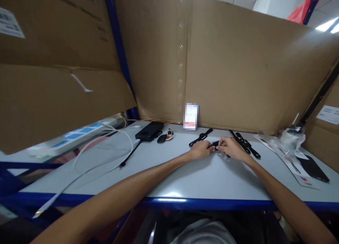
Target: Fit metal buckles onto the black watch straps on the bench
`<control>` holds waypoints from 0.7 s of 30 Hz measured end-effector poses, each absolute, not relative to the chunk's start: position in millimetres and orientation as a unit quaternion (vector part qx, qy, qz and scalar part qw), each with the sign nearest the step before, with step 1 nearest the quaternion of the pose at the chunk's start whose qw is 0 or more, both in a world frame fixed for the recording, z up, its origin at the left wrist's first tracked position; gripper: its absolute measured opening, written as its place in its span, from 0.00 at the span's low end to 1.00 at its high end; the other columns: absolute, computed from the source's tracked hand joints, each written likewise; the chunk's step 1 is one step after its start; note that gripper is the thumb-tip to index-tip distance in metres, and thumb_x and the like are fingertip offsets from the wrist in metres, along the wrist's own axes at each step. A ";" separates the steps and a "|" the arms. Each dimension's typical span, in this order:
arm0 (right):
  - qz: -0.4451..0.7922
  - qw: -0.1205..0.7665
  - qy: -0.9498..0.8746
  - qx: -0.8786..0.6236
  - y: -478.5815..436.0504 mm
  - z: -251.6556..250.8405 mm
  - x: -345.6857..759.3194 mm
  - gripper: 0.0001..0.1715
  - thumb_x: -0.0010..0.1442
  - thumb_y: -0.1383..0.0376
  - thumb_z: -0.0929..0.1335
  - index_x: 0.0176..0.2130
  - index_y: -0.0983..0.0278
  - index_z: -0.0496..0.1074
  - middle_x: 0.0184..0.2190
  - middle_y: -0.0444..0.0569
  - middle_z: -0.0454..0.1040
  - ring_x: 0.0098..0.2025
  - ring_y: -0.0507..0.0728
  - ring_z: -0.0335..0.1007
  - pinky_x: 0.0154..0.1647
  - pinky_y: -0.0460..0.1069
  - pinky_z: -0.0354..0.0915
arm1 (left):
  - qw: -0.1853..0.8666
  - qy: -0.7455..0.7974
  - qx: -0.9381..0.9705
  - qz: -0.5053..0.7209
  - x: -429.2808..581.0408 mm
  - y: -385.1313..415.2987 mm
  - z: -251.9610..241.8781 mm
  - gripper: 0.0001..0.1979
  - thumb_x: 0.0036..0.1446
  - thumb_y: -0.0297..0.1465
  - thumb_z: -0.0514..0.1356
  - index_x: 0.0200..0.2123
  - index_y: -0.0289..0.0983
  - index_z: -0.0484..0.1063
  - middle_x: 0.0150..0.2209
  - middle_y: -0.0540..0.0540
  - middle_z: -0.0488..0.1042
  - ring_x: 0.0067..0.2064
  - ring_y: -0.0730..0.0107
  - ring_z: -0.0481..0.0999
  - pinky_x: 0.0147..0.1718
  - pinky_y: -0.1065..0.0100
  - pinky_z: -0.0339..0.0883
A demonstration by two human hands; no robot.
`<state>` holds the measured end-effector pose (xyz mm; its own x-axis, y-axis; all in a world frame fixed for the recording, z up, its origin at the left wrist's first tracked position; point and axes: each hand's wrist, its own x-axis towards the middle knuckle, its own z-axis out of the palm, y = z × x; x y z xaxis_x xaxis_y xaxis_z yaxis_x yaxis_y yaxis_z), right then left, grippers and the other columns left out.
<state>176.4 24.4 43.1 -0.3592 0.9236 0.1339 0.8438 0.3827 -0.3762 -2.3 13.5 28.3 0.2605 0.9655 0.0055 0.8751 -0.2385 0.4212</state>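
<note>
My left hand [201,150] and my right hand [231,147] come together over the table, fingers closed on a small black piece [215,144] between them. Most of that piece is covered by the fingers, so its kind cannot be made out. Just behind my left hand lies a long black two-armed piece [202,136] with a wider middle. Beside my right hand, to its right, similar long black pieces [245,144] lie close together at a slant.
A phone [190,116] with a blurred screen leans on the cardboard back wall [251,67]. Left are a black box-like device [149,131], keys [165,136], white cables [106,162] and a power strip [76,138]. Right are clear packaging [287,154] and a dark flat object [314,168].
</note>
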 end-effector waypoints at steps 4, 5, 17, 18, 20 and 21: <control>0.118 0.202 -0.802 -0.550 26.2 44.7 180.3 0.10 0.62 0.58 0.68 0.38 0.63 0.73 0.27 0.46 0.78 0.30 0.52 0.72 0.30 0.44 0.57 | 0.159 0.596 0.776 0.129 -2.4 13.9 26.1 0.19 0.66 0.40 0.50 0.36 0.37 0.76 0.33 0.42 0.78 0.39 0.58 0.77 0.34 0.67 0.60; 0.105 0.187 -0.800 -0.561 24.7 44.9 179.3 0.13 0.63 0.56 0.67 0.37 0.63 0.73 0.28 0.47 0.78 0.31 0.53 0.72 0.30 0.45 0.57 | 0.155 0.599 0.775 0.131 -2.2 14.5 25.1 0.19 0.66 0.40 0.49 0.35 0.37 0.76 0.33 0.42 0.78 0.39 0.59 0.77 0.34 0.67 0.60; -0.082 0.036 -0.852 -0.516 0.5 52.6 171.7 0.12 0.65 0.63 0.64 0.41 0.62 0.76 0.38 0.55 0.79 0.41 0.60 0.75 0.37 0.48 0.56 | 0.146 0.567 0.800 0.128 -4.0 18.0 18.0 0.23 0.68 0.40 0.45 0.32 0.38 0.76 0.32 0.44 0.78 0.37 0.62 0.78 0.34 0.68 0.60; -0.088 0.032 -0.860 -0.502 -0.2 54.7 173.3 0.12 0.64 0.64 0.64 0.41 0.62 0.77 0.38 0.55 0.79 0.41 0.60 0.75 0.37 0.48 0.56 | 0.138 0.568 0.801 0.127 -3.5 16.9 18.2 0.24 0.68 0.41 0.45 0.32 0.38 0.76 0.33 0.43 0.79 0.37 0.61 0.78 0.34 0.68 0.60; -0.100 0.033 -0.879 -0.465 -0.7 57.9 176.0 0.13 0.64 0.66 0.63 0.41 0.62 0.77 0.40 0.55 0.79 0.41 0.60 0.74 0.37 0.48 0.55 | 0.119 0.573 0.801 0.123 -2.2 14.4 18.9 0.23 0.68 0.40 0.45 0.34 0.38 0.77 0.35 0.42 0.79 0.39 0.59 0.78 0.35 0.67 0.61; -0.102 0.036 -0.887 -0.449 -0.4 58.8 177.1 0.13 0.63 0.67 0.63 0.42 0.62 0.77 0.41 0.55 0.79 0.41 0.60 0.74 0.37 0.48 0.55 | 0.113 0.576 0.801 0.120 -1.6 13.2 19.4 0.23 0.68 0.40 0.45 0.35 0.37 0.77 0.37 0.41 0.80 0.40 0.58 0.78 0.36 0.67 0.62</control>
